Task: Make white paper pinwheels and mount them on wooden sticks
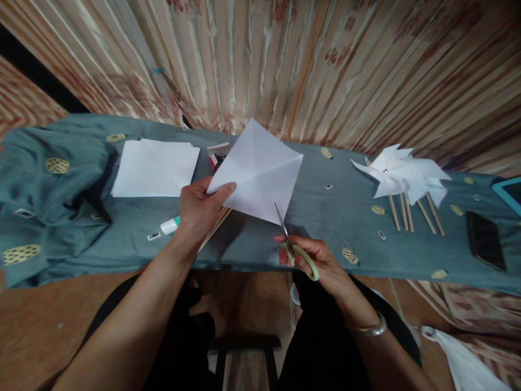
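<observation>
My left hand point(203, 206) grips a square white sheet of paper point(260, 168) by its left corner, thumb on top. Faint creases cross the sheet, which is raised above the cloth. My right hand point(309, 255) has its fingers in the pale green handles of a pair of scissors point(288, 244). The blades are parted at the sheet's lower corner, one on each side of the edge. Beneath my left hand lie a glue stick point(170, 225) and some thin wooden sticks point(215, 228). A small open box point(217, 155) is partly hidden behind the sheet.
A stack of white paper point(157, 168) lies on the left of the green cloth point(325, 212). Several white paper pinwheels point(407, 171) on sticks rest at the right, near a dark phone point(485, 240) and a blue-edged device point(508, 193). A pleated curtain point(260, 65) hangs behind.
</observation>
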{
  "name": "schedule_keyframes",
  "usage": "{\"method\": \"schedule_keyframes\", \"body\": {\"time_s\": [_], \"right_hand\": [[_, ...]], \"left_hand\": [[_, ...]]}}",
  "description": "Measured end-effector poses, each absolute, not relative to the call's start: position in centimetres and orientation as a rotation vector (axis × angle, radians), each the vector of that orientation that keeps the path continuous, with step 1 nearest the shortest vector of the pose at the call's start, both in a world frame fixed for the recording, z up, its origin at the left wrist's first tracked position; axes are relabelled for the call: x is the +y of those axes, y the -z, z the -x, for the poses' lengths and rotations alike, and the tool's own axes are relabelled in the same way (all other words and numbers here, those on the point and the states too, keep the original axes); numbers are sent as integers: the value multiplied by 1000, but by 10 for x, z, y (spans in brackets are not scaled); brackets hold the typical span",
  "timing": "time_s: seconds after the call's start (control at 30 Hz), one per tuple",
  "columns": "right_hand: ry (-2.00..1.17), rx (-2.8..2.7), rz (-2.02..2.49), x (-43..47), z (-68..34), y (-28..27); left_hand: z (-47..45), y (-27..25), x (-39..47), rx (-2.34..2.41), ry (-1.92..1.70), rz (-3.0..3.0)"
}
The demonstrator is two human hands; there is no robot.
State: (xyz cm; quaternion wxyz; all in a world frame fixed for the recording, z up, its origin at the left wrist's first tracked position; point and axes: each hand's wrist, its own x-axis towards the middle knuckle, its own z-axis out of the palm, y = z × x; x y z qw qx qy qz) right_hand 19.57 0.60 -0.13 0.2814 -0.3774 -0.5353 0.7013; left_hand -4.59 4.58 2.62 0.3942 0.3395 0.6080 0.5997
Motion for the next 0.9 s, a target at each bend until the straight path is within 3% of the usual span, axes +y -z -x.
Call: {"method": "schedule_keyframes", "body": {"time_s": [0.9], "right_hand": [[-1893,-1371,1003,4,-195,12]], "left_hand": [[45,-28,46,1560,-1518,-857]]}}
